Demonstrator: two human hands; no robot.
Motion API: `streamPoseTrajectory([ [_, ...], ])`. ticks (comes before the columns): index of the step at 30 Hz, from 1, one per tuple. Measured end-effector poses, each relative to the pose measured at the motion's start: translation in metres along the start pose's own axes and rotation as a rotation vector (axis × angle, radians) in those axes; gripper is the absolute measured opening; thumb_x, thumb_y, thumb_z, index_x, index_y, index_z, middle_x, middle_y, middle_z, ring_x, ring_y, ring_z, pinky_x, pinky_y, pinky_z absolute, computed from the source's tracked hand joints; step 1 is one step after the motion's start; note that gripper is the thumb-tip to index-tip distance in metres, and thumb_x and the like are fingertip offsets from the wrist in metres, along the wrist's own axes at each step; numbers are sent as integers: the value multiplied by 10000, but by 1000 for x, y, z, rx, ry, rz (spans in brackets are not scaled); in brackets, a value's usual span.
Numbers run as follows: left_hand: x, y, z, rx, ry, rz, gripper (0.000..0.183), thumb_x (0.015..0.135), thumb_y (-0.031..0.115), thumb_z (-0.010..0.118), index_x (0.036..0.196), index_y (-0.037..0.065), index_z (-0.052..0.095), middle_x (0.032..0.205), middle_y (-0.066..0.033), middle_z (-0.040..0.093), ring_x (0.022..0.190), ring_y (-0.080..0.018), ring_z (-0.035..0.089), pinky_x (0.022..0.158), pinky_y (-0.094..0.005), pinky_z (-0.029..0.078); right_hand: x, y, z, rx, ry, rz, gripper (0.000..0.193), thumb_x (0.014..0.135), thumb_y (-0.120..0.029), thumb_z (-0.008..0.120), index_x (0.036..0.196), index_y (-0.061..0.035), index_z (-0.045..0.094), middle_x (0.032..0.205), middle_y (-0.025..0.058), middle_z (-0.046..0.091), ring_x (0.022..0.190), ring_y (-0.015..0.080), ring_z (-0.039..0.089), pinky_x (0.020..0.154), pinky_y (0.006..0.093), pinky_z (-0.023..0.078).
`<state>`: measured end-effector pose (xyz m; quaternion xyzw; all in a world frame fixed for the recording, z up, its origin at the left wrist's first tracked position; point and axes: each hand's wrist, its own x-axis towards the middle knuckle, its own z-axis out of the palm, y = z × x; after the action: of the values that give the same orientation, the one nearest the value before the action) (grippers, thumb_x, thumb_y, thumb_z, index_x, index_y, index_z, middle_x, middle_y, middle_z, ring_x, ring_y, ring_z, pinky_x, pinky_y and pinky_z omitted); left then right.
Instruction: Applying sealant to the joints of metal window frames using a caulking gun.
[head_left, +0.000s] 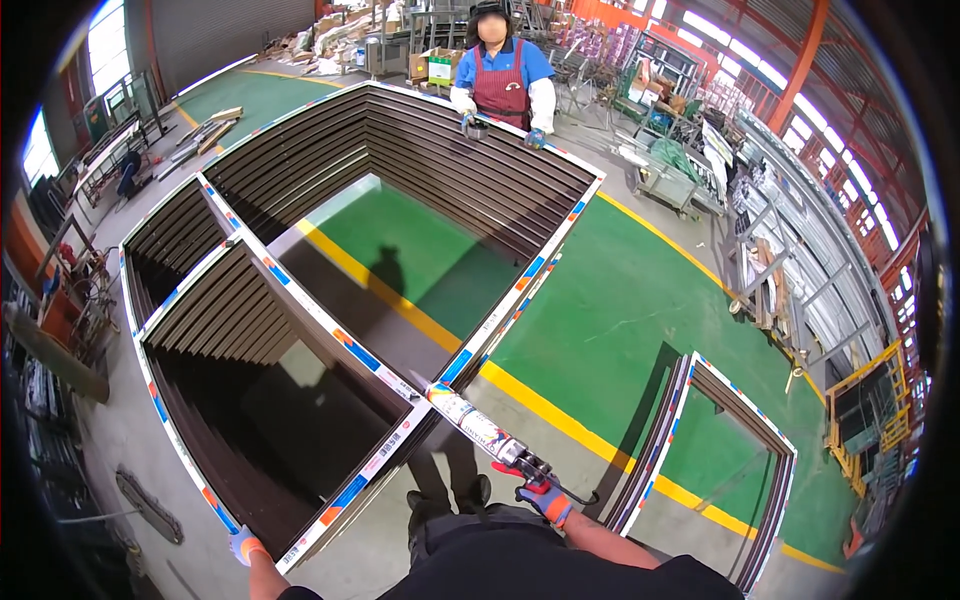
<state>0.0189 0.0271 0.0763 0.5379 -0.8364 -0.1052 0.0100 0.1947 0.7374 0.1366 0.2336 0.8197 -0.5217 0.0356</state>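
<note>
In front of me lies a tall stack of dark brown window frames (pixel 335 335), their top faces covered with white, blue and red protective tape. My right hand (pixel 545 500), in a red and blue-grey glove, grips a caulking gun (pixel 520 458) loaded with a white printed sealant tube (pixel 475 425). The tube's tip points at the joint where the crossbar meets the near side of the top frame. At the stack's near left corner, my left hand (pixel 248 546), in an orange and pale glove, holds the frame's edge. Its fingers are partly hidden.
Across the stack stands a co-worker (pixel 500 85) in a red apron, gloved hands at the far edge near a small dark object (pixel 478 130). A smaller stack of frames (pixel 690 400) stands at my right. Metal profiles (pixel 800 260) and a cart (pixel 680 185) line the right side.
</note>
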Motion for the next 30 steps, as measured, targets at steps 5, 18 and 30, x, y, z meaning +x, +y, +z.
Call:
streamPoseTrajectory([
  [5,2,1,1,57,17,4,511,851,471,758,1188,91,704,1177,-162,729,1079,-371,701,935,-512,549,3,7,1,-229,-21,-37,280,826,-311,786,838,-58,668,787,101,708,784,292,678,761,444,532],
  [18,8,0,2,17,-89,-18,581,803,455,808,1223,72,686,1232,-179,709,1152,-385,668,986,-506,526,3,16,5,-134,-19,-46,307,822,-200,796,1085,-62,723,829,90,709,782,225,681,742,411,555],
  [30,-25,16,-24,15,-34,-29,592,816,457,774,1246,64,674,1240,-176,706,1167,-380,661,994,-507,525,0,-5,1,246,-133,14,388,865,17,703,1247,-1,635,1073,106,760,853,167,709,731,327,610],
])
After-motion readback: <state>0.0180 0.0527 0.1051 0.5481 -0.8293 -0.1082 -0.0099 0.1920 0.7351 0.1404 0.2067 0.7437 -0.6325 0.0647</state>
